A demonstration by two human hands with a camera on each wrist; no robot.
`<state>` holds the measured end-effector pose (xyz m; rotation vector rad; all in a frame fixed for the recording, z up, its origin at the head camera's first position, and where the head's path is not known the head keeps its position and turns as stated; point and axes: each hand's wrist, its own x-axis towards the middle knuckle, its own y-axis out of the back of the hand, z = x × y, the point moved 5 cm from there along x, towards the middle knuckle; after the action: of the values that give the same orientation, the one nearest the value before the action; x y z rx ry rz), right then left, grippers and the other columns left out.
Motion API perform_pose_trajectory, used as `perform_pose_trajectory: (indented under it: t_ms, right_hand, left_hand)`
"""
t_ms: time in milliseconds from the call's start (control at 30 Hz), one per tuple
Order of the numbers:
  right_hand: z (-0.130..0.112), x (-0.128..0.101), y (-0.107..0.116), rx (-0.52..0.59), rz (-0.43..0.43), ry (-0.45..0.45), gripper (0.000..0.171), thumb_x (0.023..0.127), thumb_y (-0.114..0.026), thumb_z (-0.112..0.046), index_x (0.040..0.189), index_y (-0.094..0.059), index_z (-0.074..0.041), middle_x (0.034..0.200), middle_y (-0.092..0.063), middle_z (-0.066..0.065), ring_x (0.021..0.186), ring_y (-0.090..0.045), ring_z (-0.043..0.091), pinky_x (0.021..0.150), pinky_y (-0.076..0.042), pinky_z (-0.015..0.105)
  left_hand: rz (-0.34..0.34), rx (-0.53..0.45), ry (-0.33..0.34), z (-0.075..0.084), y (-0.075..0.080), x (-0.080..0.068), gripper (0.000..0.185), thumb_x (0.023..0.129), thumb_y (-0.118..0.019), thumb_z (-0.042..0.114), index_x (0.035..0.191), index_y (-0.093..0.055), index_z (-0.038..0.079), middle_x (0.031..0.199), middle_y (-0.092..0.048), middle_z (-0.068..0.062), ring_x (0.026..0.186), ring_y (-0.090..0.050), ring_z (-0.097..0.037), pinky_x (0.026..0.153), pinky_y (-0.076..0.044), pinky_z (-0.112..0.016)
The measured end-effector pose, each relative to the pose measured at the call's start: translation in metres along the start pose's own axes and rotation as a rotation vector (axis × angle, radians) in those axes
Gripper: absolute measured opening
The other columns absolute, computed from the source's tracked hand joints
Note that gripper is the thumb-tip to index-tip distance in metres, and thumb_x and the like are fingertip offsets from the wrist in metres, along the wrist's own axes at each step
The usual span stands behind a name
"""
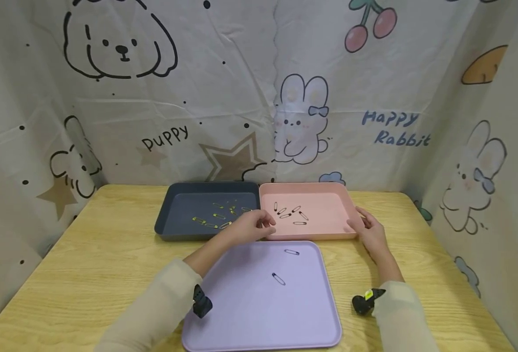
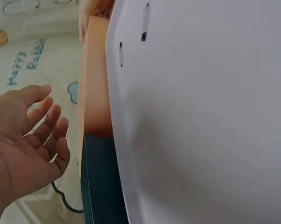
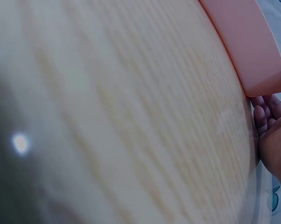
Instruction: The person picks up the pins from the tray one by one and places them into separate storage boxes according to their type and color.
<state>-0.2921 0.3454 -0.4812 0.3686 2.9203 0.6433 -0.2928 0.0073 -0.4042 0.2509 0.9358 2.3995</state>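
Observation:
Three trays lie on the wooden table: a dark blue tray (image 1: 177,210) with several gold safety pins (image 1: 218,216), a pink tray (image 1: 325,208) with several black safety pins (image 1: 291,214), and in front a lilac tray (image 1: 263,313) with two black safety pins (image 1: 278,278). My left hand (image 1: 252,226) hovers over the near edges where the blue and pink trays meet. The left wrist view shows its palm (image 2: 33,135) bare and its fingers relaxed. My right hand (image 1: 366,230) holds the pink tray's near right corner (image 3: 262,79), its fingers (image 3: 269,116) curled beside it.
Printed cloth walls with a puppy (image 1: 118,44) and rabbit (image 1: 300,122) close in the table at the back and both sides. Bare wood (image 1: 109,259) lies left and right of the trays. A small black camera (image 1: 202,302) sits on each wrist.

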Motion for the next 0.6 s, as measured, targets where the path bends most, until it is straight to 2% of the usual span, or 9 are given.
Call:
perform_pose_trajectory:
  t_ms: [167,300,467,600]
  right_hand:
    - [0.002,0.000,0.000,-0.002,-0.007,-0.009,0.070,0.089,-0.059,-0.041,0.148,-0.029,-0.018,0.147,-0.036,0.016,0.132,-0.037,0.028,0.074,-0.035,0.003]
    - [0.003,0.001,0.000,0.003,-0.001,-0.011,0.070,0.089,-0.060,-0.041,0.147,-0.030,-0.019,0.147,-0.037,0.015,0.133,-0.037,0.027,0.076,-0.034,0.003]
    - [0.001,0.000,0.000,0.012,0.003,-0.008,0.068,0.089,-0.059,-0.039,0.147,-0.030,-0.018,0.146,-0.038,0.015,0.131,-0.038,0.027,0.074,-0.035,0.001]
    - [-0.001,-0.001,0.000,0.014,-0.001,0.005,0.067,0.090,-0.059,-0.038,0.147,-0.031,-0.016,0.145,-0.039,0.017,0.128,-0.039,0.026,0.072,-0.036,0.001]
  left_hand:
    - [-0.064,0.051,-0.076,0.005,-0.011,-0.012,0.014,0.087,-0.064,0.017,0.097,-0.064,0.007,0.086,-0.061,-0.001,0.078,-0.052,-0.010,0.071,-0.043,-0.021]
    - [-0.113,0.101,-0.094,0.007,-0.018,-0.021,0.013,0.087,-0.065,0.019,0.095,-0.065,0.010,0.088,-0.061,0.002,0.078,-0.052,-0.010,0.070,-0.043,-0.022]
    - [-0.144,0.146,-0.133,0.010,-0.021,-0.029,0.012,0.086,-0.064,0.019,0.095,-0.065,0.011,0.087,-0.062,0.002,0.074,-0.052,-0.009,0.069,-0.043,-0.022]
    - [-0.164,0.156,-0.120,0.008,-0.024,-0.034,0.012,0.086,-0.065,0.019,0.094,-0.065,0.010,0.087,-0.061,0.003,0.073,-0.051,-0.008,0.069,-0.043,-0.021]
